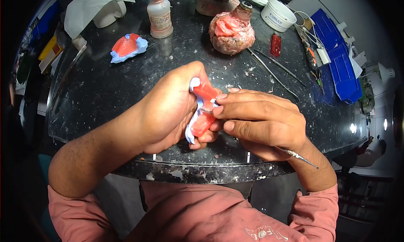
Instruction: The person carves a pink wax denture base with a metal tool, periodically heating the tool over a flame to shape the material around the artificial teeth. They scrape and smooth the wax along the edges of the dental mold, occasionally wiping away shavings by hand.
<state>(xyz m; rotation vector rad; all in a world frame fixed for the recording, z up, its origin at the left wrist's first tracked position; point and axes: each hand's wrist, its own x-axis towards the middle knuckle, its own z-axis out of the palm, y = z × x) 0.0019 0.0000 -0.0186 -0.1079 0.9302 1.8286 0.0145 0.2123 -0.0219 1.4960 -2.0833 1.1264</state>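
Note:
My left hand (166, 109) is wrapped around a dental impression (203, 123), a red-pink base edged with pale blue material, held up over the table's front edge. My right hand (269, 121) comes in from the right with its fingertips at the impression's near side. It grips a thin metal dental carving tool (299, 157), whose rear end sticks out below the palm. The fingers hide most of the tool's working end. A second red and blue dental impression (126, 47) lies at the back left, apart from both hands.
On the black table (168, 86) stand a labelled bottle (160, 20), a pink wax-covered lump (231, 34) and a white tub (278, 16). Two metal tools (275, 74) and a red block (275, 45) lie right of the lump. Blue trays (338, 61) line the right edge.

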